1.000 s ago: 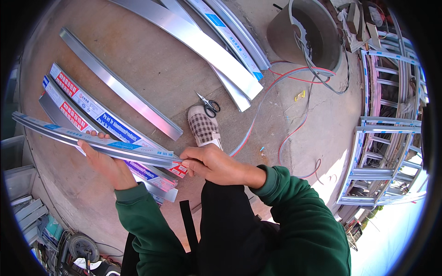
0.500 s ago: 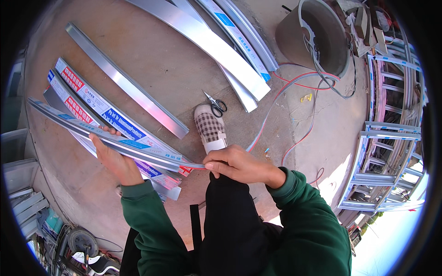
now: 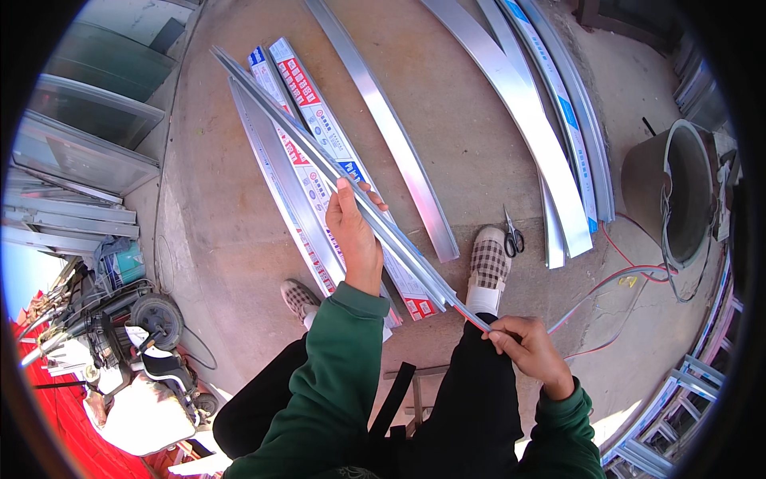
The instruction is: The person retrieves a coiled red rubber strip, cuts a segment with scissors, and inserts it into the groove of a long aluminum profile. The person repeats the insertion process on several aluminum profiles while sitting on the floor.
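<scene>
My left hand (image 3: 357,239) is closed around a long silver aluminium profile (image 3: 279,114), which slants from far left to near right. At its near end my right hand (image 3: 527,347) pinches a thin grey-and-red flexible strip (image 3: 472,318) between thumb and fingers, close above my right knee. One end of that strip meets the profile. Beyond my right hand the grey-and-red length (image 3: 597,287) trails off toward a bucket. Whether the strip sits inside the profile's groove is too small to tell.
Film-covered profiles (image 3: 315,108) lie beneath the held one, with a bare silver bar (image 3: 391,136) and a further stack (image 3: 550,144) to the right. Black-handled scissors (image 3: 513,238) rest by my right shoe (image 3: 487,267). A grey bucket (image 3: 650,188) and window frames (image 3: 678,411) stand right.
The view has swung left, so the floor things appear farther right. Both hands keep their hold on the profile and the strip. The profile now appears more steeply slanted.
</scene>
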{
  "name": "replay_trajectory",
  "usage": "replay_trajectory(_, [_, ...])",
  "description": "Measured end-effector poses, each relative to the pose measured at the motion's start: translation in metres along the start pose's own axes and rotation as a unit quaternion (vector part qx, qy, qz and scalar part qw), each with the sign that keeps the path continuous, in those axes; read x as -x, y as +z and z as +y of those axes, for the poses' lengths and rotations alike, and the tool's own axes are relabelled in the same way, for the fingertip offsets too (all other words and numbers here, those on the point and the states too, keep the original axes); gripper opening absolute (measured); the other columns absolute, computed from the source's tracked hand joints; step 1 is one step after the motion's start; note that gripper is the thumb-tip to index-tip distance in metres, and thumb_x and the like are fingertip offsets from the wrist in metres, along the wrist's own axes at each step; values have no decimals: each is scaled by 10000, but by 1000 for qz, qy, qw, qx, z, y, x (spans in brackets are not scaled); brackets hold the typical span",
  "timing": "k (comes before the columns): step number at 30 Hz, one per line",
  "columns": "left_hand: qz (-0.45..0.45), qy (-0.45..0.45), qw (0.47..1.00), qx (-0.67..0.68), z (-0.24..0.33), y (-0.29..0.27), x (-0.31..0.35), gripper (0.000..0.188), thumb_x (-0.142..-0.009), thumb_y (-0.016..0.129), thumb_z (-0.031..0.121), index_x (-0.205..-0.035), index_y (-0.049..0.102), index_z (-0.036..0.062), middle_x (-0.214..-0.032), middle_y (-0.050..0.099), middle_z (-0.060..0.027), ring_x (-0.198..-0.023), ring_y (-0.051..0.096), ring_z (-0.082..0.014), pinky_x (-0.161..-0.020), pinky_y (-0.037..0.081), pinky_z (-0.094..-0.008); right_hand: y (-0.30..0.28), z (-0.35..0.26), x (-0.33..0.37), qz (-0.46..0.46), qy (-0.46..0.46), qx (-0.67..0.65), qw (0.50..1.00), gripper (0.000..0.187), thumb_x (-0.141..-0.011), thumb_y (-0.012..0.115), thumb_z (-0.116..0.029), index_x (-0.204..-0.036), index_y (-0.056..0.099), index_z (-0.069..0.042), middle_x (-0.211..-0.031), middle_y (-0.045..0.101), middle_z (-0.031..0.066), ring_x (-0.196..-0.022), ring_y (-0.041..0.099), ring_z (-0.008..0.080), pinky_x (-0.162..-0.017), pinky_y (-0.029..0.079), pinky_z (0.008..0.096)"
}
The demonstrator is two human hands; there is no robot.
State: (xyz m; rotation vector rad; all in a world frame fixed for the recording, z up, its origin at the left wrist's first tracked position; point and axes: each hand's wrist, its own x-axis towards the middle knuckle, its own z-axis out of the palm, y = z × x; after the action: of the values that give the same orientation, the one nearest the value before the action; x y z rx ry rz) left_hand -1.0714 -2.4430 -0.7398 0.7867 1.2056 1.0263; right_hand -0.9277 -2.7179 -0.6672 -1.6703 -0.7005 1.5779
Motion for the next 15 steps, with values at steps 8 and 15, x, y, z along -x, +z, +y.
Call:
replay_trajectory(8, [-63,-67,995,33,-17,26,14,388,-1037,596,390,-1098,606,7,-889,633,-83,-720,624,-169,-642,552,-329,25,3,-11,57,-60,-80,993,108,-988,647,-74,-991,687,26,-694,619,39,-634,569,91,-591,454,268])
replay_trajectory(15, [-71,-92,993,-16,-20,31,-5,409,-1044,568,424,-1033,581,16,-871,628,-91,-696,635,-175,-630,563,-331,6,-3,15,44,8,-18,999,104,-976,658,-66,-950,693,30,-710,624,45,-634,573,85,-581,450,260])
